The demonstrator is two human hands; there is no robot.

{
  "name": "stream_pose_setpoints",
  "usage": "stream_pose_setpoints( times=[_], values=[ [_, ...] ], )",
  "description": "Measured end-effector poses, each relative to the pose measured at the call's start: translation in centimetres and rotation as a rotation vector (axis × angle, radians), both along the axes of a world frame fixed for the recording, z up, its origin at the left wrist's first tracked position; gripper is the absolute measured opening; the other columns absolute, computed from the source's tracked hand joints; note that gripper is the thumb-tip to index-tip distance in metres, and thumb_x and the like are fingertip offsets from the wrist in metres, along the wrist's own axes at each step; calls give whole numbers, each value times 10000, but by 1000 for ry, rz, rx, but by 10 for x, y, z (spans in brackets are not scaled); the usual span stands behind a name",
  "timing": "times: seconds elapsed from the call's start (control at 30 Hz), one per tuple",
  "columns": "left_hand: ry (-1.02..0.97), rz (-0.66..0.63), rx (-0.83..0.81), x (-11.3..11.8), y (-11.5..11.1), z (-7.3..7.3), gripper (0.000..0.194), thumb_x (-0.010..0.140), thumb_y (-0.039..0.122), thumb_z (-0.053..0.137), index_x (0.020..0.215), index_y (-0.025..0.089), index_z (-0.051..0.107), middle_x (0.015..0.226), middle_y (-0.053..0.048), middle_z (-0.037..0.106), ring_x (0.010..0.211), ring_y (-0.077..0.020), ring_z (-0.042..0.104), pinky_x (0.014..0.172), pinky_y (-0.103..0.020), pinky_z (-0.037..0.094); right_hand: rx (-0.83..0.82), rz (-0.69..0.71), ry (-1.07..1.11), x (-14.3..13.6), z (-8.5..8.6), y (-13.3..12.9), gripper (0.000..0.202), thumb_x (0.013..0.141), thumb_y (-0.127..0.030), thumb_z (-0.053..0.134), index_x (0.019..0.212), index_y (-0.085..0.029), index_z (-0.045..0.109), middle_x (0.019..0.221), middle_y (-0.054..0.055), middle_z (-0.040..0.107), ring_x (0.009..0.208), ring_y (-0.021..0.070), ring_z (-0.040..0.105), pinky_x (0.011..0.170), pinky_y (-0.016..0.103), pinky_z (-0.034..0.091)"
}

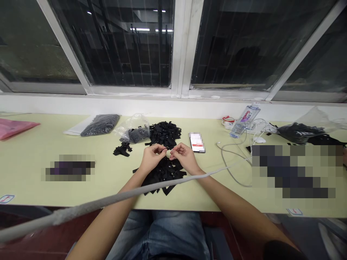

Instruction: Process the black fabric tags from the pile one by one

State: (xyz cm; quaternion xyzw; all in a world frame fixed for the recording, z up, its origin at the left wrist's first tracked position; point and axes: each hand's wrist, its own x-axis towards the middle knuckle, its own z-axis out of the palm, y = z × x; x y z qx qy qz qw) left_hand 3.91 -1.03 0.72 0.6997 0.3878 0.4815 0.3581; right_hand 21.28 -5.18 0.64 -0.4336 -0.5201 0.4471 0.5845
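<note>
Table (94,144) before me: evenly bright. Window panes (121,54): dark, bright streaks (139,29). Frame edges: wide-angle stretch. Pixelated patches (295,173): three.

Counter (97,195): front strip heap (164,175), near front edge; rear strip heap (165,133), behind; phone (197,142), right of that; bottle (245,119), near back edge.

I can't tell what the small dark piece (164,148) at the left fingers (155,148) is. Blocks of pixels blur a dark patch (70,168), a longer patch (292,171) and the phone (197,142) screen. My left edge cuts off the pink bag (16,128).
</note>
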Motion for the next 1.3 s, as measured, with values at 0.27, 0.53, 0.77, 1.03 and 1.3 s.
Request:
stream_pose_setpoints(
  times=[0.27,0.53,0.77,1.03,1.3],
  values=[
    [-121,-42,-180,3,-1,4,248,765,372,724,832,134,728,738,-49,705,622,-132,588,617,-252,483,65,-10,-70,1,4,-4,202,803,-364,682,921,-210,627,764,4,653,649,150,670,687,303,587],
    [-182,-50,-268,5,-4,8,273,753,387,740,827,124,731,669,-22,666,550,-100,518,574,-238,432,68,54,-3,1,0,-2,285,787,-428,740,952,-204,680,848,49,714,803,191,703,844,375,600],
    [-260,-77,-324,5,-3,7,257,786,384,728,772,129,697,671,-9,632,550,-87,493,566,-229,403,37,41,-45,5,4,-3,322,815,-472,705,978,-197,737,856,54,728,783,193,705,777,359,606],
    [-217,-88,-306,6,-8,11,277,811,405,700,753,135,690,699,-20,630,571,-94,498,567,-230,406,51,51,-95,-1,1,-4,296,854,-480,651,974,-228,751,992,52,718,850,197,666,742,334,601],
    [-191,-92,-300,8,-8,7,279,784,410,723,834,136,722,677,-12,628,554,-98,500,555,-235,416,127,-10,-129,-2,3,-7,265,865,-460,653,945,-228,753,1074,75,660,927,194,646,749,297,585]
  ],
)
